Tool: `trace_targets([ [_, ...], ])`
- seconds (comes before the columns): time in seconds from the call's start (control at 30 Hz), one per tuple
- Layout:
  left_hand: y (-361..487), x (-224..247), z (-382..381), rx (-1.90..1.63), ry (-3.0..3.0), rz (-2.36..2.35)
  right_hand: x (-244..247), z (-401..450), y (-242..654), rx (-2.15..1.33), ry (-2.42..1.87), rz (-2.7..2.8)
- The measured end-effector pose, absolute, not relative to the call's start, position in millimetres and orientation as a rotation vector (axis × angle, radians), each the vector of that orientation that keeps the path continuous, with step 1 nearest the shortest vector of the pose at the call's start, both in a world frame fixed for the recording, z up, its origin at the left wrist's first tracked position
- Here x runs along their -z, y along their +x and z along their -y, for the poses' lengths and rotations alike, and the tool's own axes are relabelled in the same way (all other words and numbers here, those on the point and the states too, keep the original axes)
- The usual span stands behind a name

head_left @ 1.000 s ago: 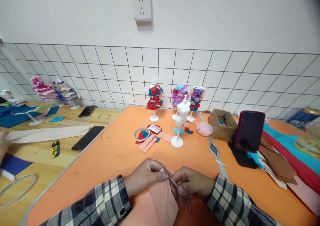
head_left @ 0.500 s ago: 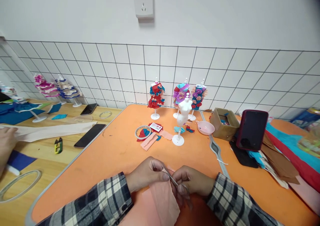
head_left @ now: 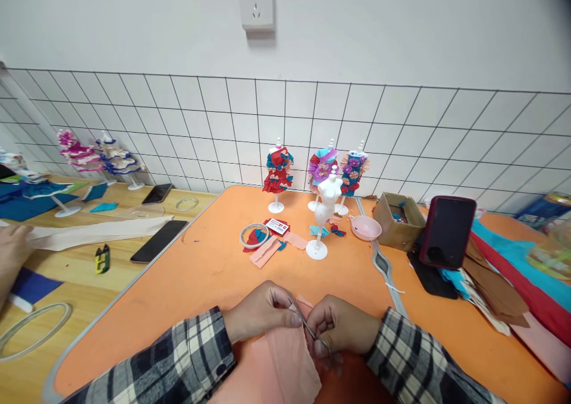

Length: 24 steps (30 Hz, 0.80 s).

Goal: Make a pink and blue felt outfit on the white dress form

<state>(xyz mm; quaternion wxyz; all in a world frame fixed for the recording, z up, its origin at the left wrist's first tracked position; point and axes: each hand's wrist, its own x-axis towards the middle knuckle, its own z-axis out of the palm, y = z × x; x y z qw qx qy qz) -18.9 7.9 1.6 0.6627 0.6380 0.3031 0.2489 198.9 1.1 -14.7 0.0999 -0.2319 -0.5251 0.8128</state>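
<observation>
Your brown box (head_left: 395, 237) has small bits (head_left: 400, 218) in it, some red and some blue, but they are too tiny to name. The pink bowl (head_left: 366, 230) sits just beside the box. Far over on your right, a see-through tub (head_left: 551, 258) is blurry, so you can't tell what is in it. On the left, another person's hand (head_left: 13, 252) is cut off by the edge. Your pink cloth (head_left: 294, 359) is right in front of you on the orange table (head_left: 209, 279), and its bottom runs out of sight. Your left hand (head_left: 263, 312) pinches the top of the cloth. Your right hand (head_left: 343, 325) is curled around the scissors (head_left: 308, 328), hiding part of the handles. The blades are by your left thumb.
</observation>
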Motion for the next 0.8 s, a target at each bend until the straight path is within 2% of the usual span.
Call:
trace_targets([
  [0.17, -19.7, -0.4, -7.3, -0.527, 1.443, -0.683, 15.8, -1.8, 199.0, -2.455, -0.558, 1.529],
  [0.8, -19.4, -4.7, -8.6, -0.499, 1.474, -0.725, 19.2, -3.1, 199.0, -2.474, -0.595, 1.536],
])
